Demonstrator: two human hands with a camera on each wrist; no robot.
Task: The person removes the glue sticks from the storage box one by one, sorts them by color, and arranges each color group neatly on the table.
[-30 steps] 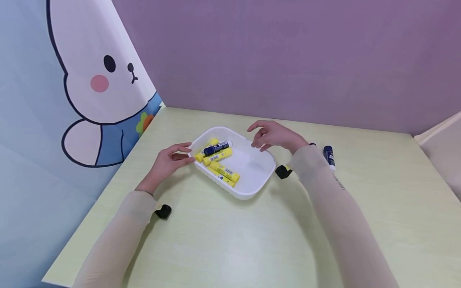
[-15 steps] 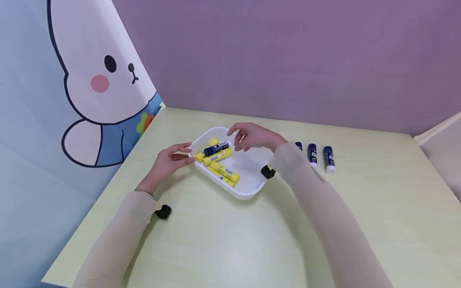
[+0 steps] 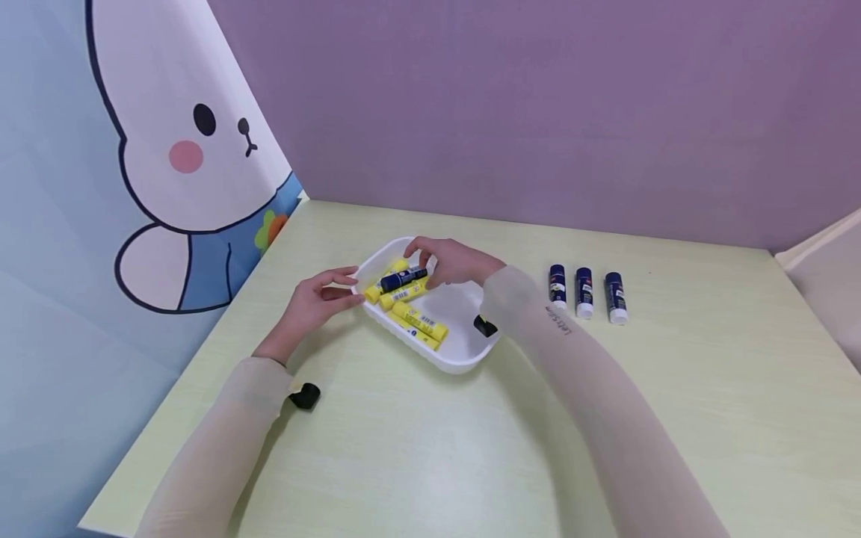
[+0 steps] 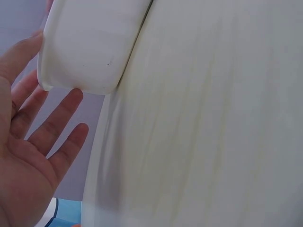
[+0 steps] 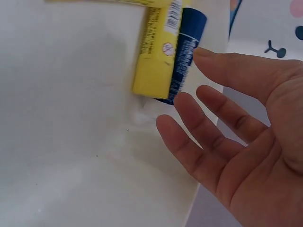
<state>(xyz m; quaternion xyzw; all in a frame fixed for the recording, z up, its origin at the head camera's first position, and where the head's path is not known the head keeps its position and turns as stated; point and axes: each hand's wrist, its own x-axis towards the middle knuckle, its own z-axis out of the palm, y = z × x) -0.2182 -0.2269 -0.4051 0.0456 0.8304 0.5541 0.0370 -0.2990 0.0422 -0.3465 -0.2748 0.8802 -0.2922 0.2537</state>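
A white plastic basket (image 3: 459,366) holds several yellow glue sticks (image 3: 420,320) and one dark blue glue stick (image 3: 398,280) lying across them. My left hand (image 3: 312,302) touches the basket's left end, thumb and fingertips at its rim; the left wrist view shows those fingers mostly straight against the basket wall (image 4: 90,42). Over the basket, my right hand (image 3: 460,261) reaches down around the blue stick's right end. In the right wrist view the thumb and fingers stand spread beside the blue stick (image 5: 191,30) and a yellow one (image 5: 154,61), with nothing pinched between them.
Three dark blue glue sticks (image 3: 584,293) with white ends stand in a row on the pale table (image 3: 417,448), right of the basket. A purple wall (image 3: 538,112) rises behind the table, and a cloth with a cartoon rabbit (image 3: 168,164) hangs at left.
My right hand has moved left and down, from the basket's far right side to the blue glue stick inside. The three blue sticks on the table are uncovered. The left hand stays put.
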